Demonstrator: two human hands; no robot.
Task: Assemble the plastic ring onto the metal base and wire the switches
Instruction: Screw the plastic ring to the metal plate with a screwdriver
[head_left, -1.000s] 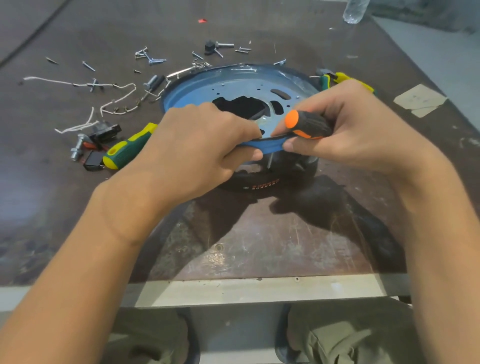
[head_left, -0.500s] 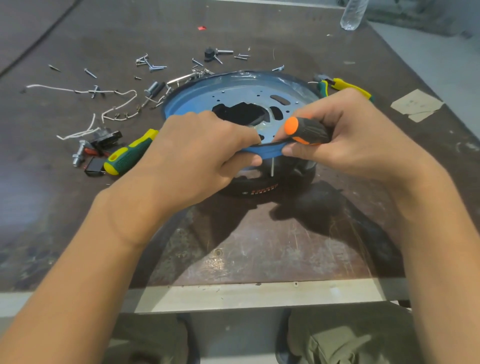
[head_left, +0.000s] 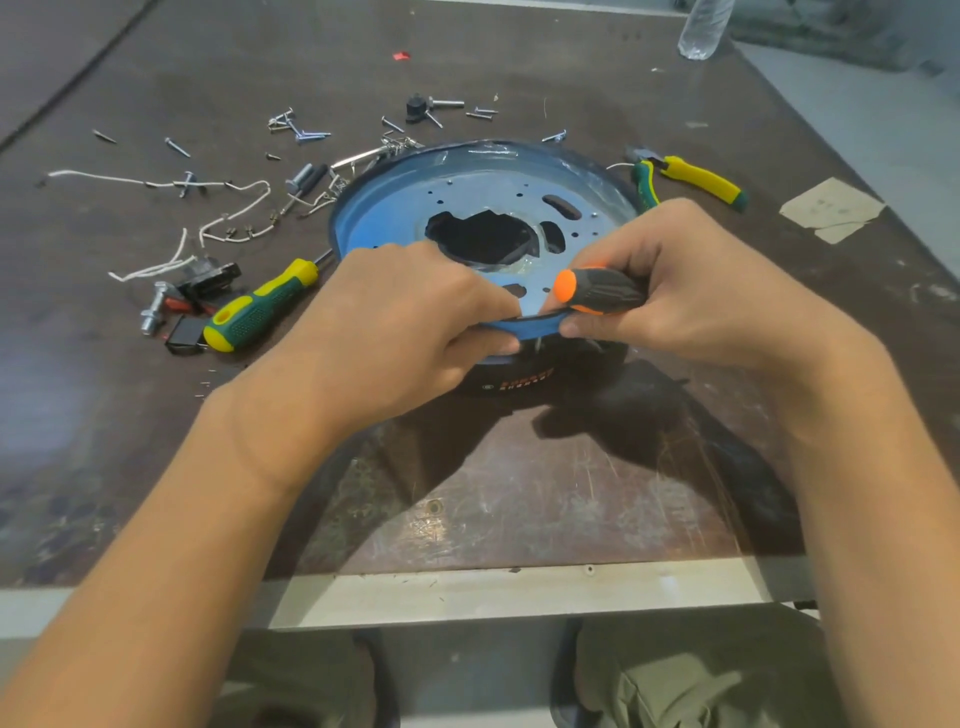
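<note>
A round blue metal base (head_left: 395, 208) with a dark central cutout and several small holes is tilted up at its near edge over a black plastic ring (head_left: 524, 384) with orange lettering. My left hand (head_left: 410, 322) grips the near rim of the base, thumb under it. My right hand (head_left: 691, 291) holds a black screwdriver with an orange cap (head_left: 597, 291) at the same rim; its thin shaft points down through the base. White wires (head_left: 228, 218) with terminals and small black switches (head_left: 208, 280) lie to the left.
A green-and-yellow screwdriver (head_left: 260, 306) lies left of the base, yellow-handled pliers (head_left: 691, 182) lie at its right. Screws and bolts (head_left: 296, 130) are scattered behind. Paper scraps (head_left: 831, 208) and a plastic bottle (head_left: 704, 26) sit at the far right. The table's front edge (head_left: 467, 592) is near my legs.
The view has shifted slightly, so the base and hands sit lower in frame. Both hands keep their grip on the rim and the screwdriver; the screwdriver handle has tipped a little.
</note>
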